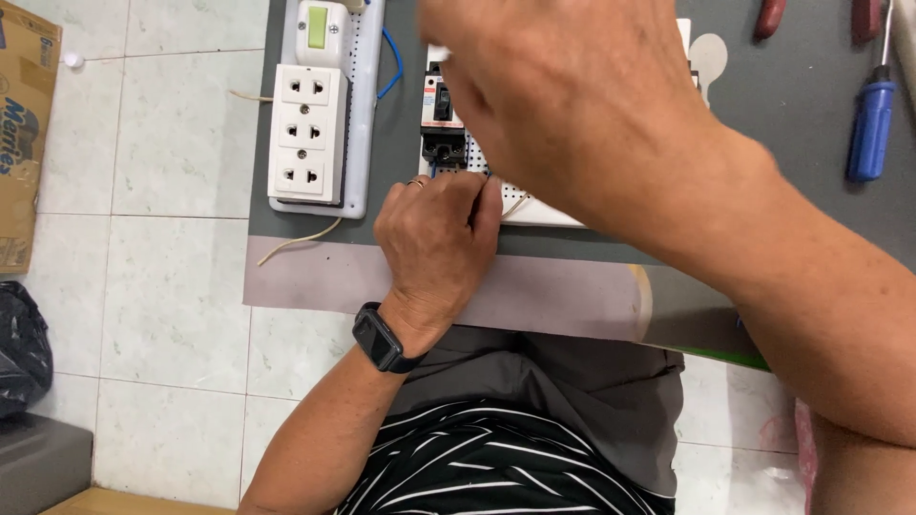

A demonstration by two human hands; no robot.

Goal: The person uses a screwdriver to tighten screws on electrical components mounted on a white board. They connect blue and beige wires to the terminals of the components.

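1. Nearest the camera, the right hand (563, 95) was raised over the work, blurred and very large in view. Whether it gripped anything could not be told; its fingers were lost in the blur near the top of the board.

2. Below it, the left hand (441, 238), with a dark wristband (382, 336) on its wrist, rested on the near edge of the white perforated board (544, 212). Its fingers were curled and pinched at thin wires (513, 204) just under the circuit breaker (443, 119); the fingertips themselves were hidden.

3. To do this well, I judged that the left hand should keep the wire ends steady and straight at the breaker's lower terminals, while the right came in from above without jogging the board. The raised hand blocked much of the sight line, so working by feel carried a risk of a poorly seated wire.

4. The breaker was a small block, white above and black below, with a black toggle, standing on the board's left part, touching the left hand's fingers.

5. Further left lay a white panel (364, 124) carrying a triple socket outlet (307, 133) and a switch with a green rocker (319, 30); a blue wire (391, 67) looped beside it.

6. Farthest right, on the grey mat (801, 86), lay a blue-handled screwdriver (870, 119), well apart from both hands.
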